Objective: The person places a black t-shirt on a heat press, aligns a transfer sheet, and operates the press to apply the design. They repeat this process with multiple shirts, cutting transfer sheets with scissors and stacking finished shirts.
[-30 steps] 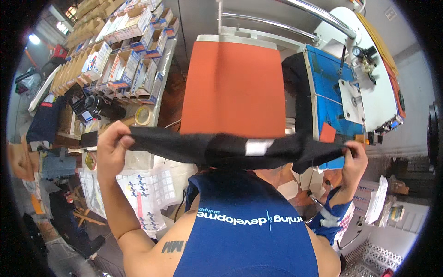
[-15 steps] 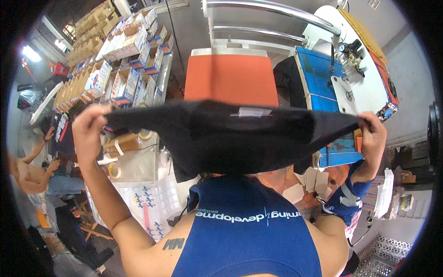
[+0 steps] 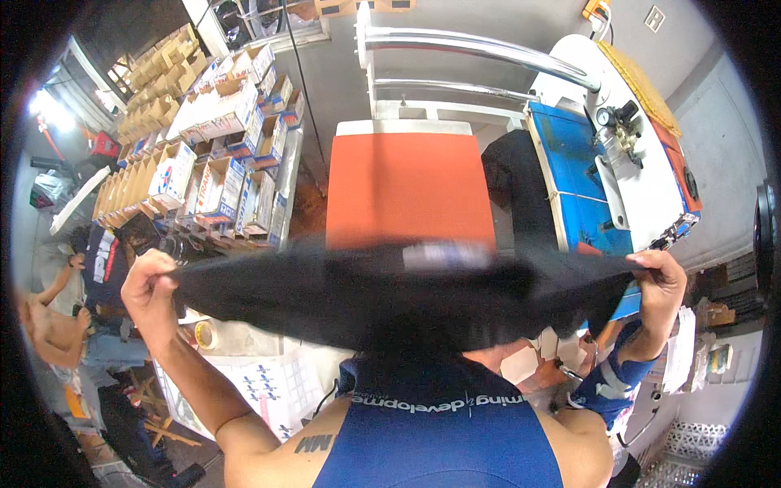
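A black cloth garment, probably a T-shirt (image 3: pixel 358 297), is stretched sideways in front of my chest and blurred by motion. My left hand (image 3: pixel 152 291) is closed on one of its upper corners. At the opposite corner my right hand (image 3: pixel 659 285) pinches the fabric between thumb and fingers. A small white patch or label (image 3: pixel 443 254) shows near the upper middle edge, too smeared to make out. Beyond the garment lies a flat orange pad (image 3: pixel 407 183) with a pale far edge; the cloth hides its near edge.
A press-like machine with a blue platen (image 3: pixel 573 154), chrome bars (image 3: pixel 480 50) and a gauge stands at the right. Stacked open cardboard boxes (image 3: pixel 220 187) fill a left shelf. Far left, a co-worker (image 3: pixel 57 317) has hands near a dark printed shirt (image 3: pixel 104 252).
Both hands and the black garment sit lower in the view, and more of the orange pad shows. The background has shifted down somewhat too. Both hands keep their hold.
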`<state>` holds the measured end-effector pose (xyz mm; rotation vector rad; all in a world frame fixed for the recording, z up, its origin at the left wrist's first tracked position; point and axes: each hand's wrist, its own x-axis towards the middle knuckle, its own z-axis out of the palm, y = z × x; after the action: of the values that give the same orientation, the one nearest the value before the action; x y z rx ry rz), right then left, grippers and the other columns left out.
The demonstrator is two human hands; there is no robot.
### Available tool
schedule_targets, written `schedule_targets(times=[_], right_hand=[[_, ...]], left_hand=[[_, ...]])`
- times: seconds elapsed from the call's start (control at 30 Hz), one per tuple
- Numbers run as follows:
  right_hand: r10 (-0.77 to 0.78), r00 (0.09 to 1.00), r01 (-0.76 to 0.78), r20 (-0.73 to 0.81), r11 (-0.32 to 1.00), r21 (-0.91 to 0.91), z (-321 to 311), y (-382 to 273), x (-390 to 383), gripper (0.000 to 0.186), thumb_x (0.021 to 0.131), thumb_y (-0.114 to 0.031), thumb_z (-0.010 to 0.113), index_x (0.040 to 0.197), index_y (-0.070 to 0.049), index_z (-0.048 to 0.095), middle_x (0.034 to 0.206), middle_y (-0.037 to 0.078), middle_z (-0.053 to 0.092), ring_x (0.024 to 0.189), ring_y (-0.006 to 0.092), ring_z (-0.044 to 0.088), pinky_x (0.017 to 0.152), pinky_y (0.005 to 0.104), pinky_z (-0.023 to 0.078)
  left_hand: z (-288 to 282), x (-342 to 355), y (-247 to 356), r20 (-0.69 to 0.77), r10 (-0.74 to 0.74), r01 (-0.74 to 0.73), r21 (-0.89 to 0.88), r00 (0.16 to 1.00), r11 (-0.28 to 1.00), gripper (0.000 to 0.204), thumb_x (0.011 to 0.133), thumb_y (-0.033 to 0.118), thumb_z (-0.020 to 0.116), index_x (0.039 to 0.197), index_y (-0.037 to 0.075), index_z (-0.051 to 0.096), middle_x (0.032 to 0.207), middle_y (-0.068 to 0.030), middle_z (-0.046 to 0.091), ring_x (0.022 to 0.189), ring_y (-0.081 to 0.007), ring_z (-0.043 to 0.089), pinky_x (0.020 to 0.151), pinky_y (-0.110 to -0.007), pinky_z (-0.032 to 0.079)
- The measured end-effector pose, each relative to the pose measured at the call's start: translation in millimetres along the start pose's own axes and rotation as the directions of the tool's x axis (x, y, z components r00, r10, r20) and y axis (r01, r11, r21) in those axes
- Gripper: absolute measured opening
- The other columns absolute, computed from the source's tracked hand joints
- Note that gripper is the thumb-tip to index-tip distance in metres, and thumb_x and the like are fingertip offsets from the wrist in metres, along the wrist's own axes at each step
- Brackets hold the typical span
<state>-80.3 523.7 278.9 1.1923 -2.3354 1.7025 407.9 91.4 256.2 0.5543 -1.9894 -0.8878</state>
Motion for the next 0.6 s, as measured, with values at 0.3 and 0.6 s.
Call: schedule_targets(times=[0.3, 0.6], right_hand=[[-0.072, 0.994, 0.081, 0.078, 0.989, -0.122, 5.4, 24.8, -31.2, 0.021, 0.057, 0.018, 0.049, 0.072, 0.004, 0.055, 0.078, 0.014, 0.066, 0.081, 0.0250, 0.067, 0.081, 0.0353, 0.054], [-0.249, 0.968, 0.246, 0.038, 0.967, 0.057, -40.2, -34.2, -18.4, 0.023, 0.100, -0.022, 0.062, 0.098, 0.000, 0.063, 0.099, 0.013, 0.069, 0.094, 0.0240, 0.065, 0.088, 0.0358, 0.050]], left_hand=[[21.7, -38.1, -18.3, 0.107, -0.050, 0.092, -0.437, 0.993, 0.895, 0.024, 0.096, 0.025, 0.071, 0.098, 0.007, 0.054, 0.089, -0.0097, 0.064, 0.088, -0.0253, 0.063, 0.093, -0.048, 0.050], [-9.6, -26.3, -6.7, -0.373, 0.264, -0.242, 0.105, 0.889, 0.965, 0.015, 0.098, 0.010, 0.065, 0.107, 0.001, 0.058, 0.095, -0.0121, 0.064, 0.086, -0.0190, 0.061, 0.077, -0.032, 0.051]])
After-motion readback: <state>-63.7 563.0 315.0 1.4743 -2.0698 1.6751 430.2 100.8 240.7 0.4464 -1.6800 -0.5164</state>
